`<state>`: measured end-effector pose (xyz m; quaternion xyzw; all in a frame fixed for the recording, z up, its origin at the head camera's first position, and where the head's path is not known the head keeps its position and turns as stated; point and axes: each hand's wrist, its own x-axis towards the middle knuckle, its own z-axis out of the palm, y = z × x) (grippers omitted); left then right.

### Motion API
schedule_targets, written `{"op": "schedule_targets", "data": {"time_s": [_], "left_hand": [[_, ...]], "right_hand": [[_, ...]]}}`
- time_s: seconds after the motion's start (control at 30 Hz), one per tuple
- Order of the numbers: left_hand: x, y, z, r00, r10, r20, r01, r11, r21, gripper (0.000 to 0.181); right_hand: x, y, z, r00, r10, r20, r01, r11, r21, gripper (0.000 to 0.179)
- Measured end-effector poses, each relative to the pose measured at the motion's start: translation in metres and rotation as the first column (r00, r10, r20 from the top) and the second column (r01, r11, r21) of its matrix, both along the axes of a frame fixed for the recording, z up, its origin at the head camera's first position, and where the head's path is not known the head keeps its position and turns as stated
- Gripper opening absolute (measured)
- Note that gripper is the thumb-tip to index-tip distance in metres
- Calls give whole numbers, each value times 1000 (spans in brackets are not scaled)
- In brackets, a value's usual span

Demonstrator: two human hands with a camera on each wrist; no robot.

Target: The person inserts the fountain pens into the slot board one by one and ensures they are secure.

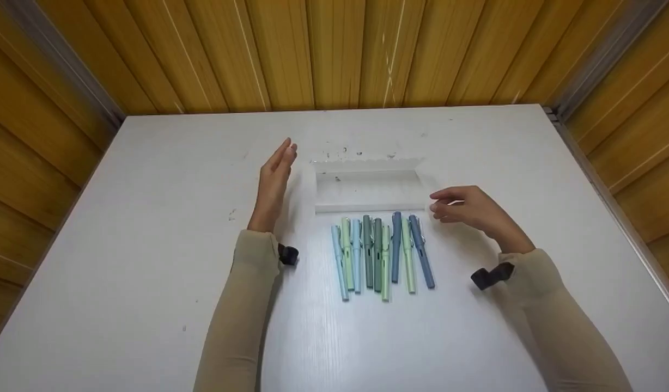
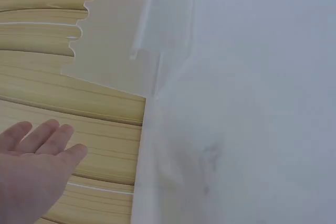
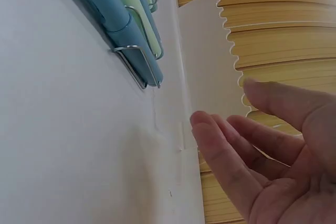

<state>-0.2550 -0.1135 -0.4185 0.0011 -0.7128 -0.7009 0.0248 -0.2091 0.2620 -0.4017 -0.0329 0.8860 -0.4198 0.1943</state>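
My left hand [image 1: 274,185] is held over the table to the left of a shallow white box [image 1: 367,208], fingers extended, nothing in its grasp. On the box's other side is my right hand [image 1: 470,209], thumb and fingers loosely bent and apart, holding nothing; its fingertips are near the box's right front corner. The box has a scalloped back flap [image 3: 207,61], clear in the right wrist view. Several capped pens with metal clips lie side by side in front of it: light blue [image 1: 340,267], pale green [image 1: 408,261], dark green [image 1: 377,261] and dark blue [image 1: 424,261].
The white table [image 1: 149,245] has small dark marks [image 1: 345,149] behind the box. Yellow wood-look panels [image 1: 334,54] stand along the back and sides. Each sleeve cuff carries a black wrist camera, one at the left [image 1: 289,255] and one at the right [image 1: 491,275].
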Motion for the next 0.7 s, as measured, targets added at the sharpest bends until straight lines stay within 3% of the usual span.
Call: {"op": "schedule_targets", "data": {"time_s": [0.13, 0.33, 0.7], "left_hand": [[-2, 5, -8, 998, -68, -7, 68, 996, 56, 56], [-3, 12, -14, 992, -124, -34, 127, 987, 96, 54], [-5, 22, -24, 998, -55, -16, 55, 998, 19, 51]], "right_hand": [[2, 0, -5, 997, 40, 62, -38, 999, -33, 45], [4, -3, -12, 992, 83, 97, -84, 996, 3, 43], [6, -11, -19, 987, 63, 151, -64, 998, 4, 45]]}}
